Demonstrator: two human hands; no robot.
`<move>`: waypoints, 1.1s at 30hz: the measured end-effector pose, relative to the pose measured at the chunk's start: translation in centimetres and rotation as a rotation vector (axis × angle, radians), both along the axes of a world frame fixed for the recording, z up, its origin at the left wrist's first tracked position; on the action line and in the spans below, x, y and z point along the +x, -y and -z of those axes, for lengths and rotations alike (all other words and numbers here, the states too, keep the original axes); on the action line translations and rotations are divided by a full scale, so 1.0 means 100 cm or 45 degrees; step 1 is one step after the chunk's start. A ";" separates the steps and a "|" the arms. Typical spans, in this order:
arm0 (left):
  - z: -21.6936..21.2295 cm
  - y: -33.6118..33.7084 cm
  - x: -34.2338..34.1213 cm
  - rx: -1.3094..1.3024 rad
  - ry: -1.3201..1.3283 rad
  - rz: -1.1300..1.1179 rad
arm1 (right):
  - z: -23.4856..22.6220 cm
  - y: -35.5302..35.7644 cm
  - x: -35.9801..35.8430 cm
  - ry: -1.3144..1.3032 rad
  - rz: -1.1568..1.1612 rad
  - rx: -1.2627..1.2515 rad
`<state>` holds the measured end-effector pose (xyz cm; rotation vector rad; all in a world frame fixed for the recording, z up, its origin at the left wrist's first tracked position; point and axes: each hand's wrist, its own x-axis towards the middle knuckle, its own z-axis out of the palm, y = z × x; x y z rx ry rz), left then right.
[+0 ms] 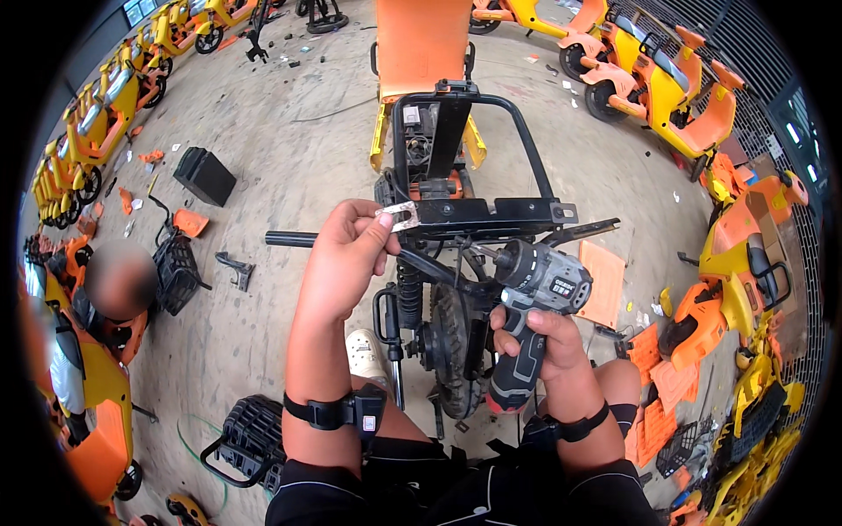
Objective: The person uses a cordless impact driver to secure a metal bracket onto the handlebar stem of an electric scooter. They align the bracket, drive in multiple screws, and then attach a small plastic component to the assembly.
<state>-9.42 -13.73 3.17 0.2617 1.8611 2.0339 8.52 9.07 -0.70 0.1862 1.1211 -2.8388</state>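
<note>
Between thumb and fingers, my left hand (344,250) pinches a small whitish metal plate with a slot (403,216). The plate is at the left end of a black crossbar (509,210) on a partly stripped scooter frame (531,145); whether it touches the bar I cannot tell. My right hand (554,346) is wrapped round the grip of a grey and black cordless drill (539,279). Its chuck points up and left, just below the crossbar. Beneath the frame are the black rear wheel (452,351) and a coil shock absorber (410,296).
Yellow and orange scooters stand in rows at left (114,88) and right (667,79). On the floor lie a black box (204,175), a black basket (180,272), a black crate (250,434) and orange panels (601,285). Another person is at the left edge, among scooters.
</note>
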 end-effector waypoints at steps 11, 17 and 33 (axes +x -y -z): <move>0.007 -0.012 -0.002 -0.103 -0.026 -0.050 | -0.018 -0.006 -0.021 0.020 -0.036 0.134; 0.013 -0.016 -0.004 -0.123 -0.108 -0.122 | -0.032 -0.006 -0.033 0.037 -0.027 0.251; 0.014 -0.017 -0.006 -0.117 -0.120 -0.143 | -0.055 -0.003 -0.048 0.171 -0.023 0.392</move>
